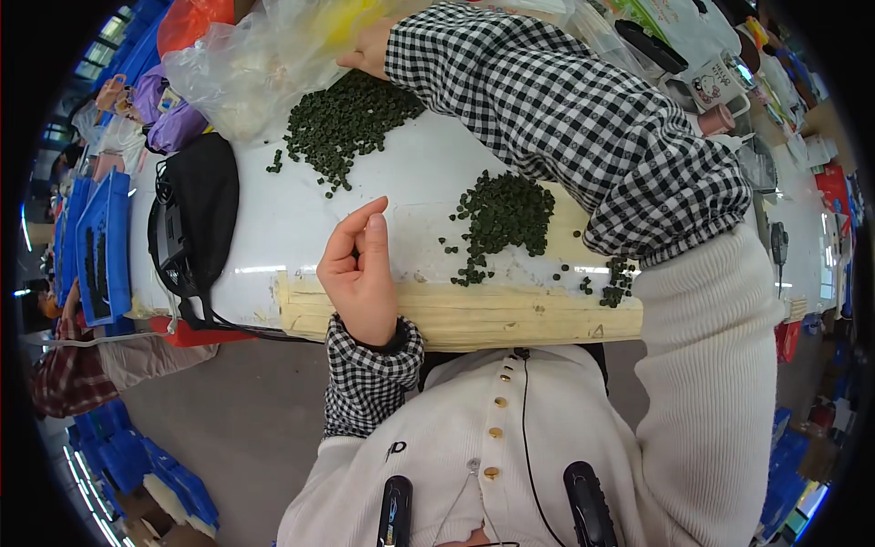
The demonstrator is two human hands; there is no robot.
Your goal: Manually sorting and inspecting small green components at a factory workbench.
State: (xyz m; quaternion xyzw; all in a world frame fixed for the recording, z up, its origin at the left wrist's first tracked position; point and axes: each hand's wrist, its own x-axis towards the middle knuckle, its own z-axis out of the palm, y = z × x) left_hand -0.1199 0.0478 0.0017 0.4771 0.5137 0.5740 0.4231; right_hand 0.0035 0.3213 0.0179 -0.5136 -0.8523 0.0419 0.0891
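Two hands over a white desk (301, 219). Left hand (360, 273) at 6 o'clock edge, fingers loosely curled, thumb and forefinger tips pinched together; whether a pellet sits between them, can't tell. Right hand (365, 50) reaches to 12 o'clock, mostly hidden by checked sleeve, resting at the far pellet pile (351, 118) against a clear plastic bag (246, 68); how far open, can't tell. Near pellet pile (501, 219) at 3 o'clock of left hand. Wooden strip (456, 319) along desk edge. Black bag (196, 219) at 9 o'clock. Grey floor (228, 428) below.
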